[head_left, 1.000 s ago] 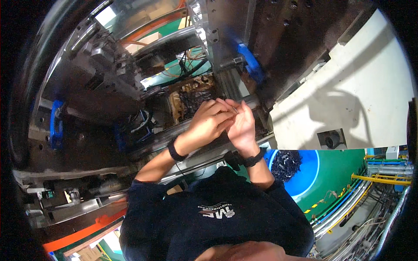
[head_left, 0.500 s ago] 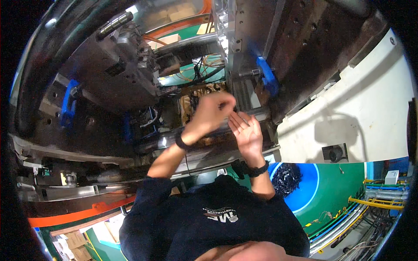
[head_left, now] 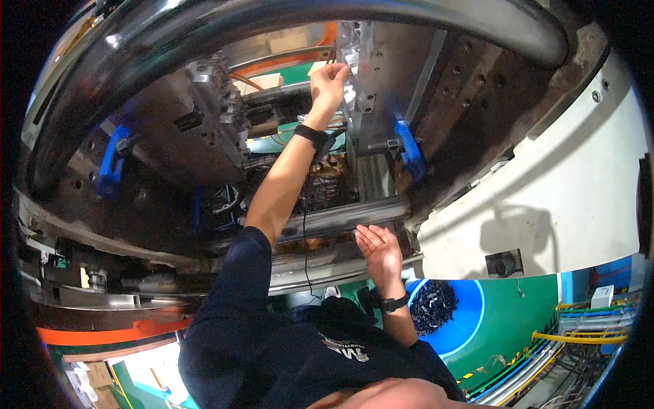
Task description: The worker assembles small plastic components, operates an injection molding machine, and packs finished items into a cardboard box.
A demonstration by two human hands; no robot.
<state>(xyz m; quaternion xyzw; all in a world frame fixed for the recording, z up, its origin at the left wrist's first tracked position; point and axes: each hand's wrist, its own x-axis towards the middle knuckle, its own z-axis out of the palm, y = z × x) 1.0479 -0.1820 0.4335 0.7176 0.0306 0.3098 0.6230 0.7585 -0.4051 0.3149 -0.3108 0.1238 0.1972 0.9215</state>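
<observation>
It's close fingertip work, seemingly, at the upright metal block (head_left: pixel 368 71): left hand (head_left: pixel 328 87) beside it, fingers narrowed, contents impossible to tell, right hand (head_left: pixel 383 258) open below, steady aim probably needed next.

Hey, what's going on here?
A person works bare-handed at a large machine. The left hand reaches forward in a pinch, close beside a silver metal block; whether it holds anything is unclear. The right hand is open, apparently empty. Nearby is a blue tub of dark pieces.
</observation>
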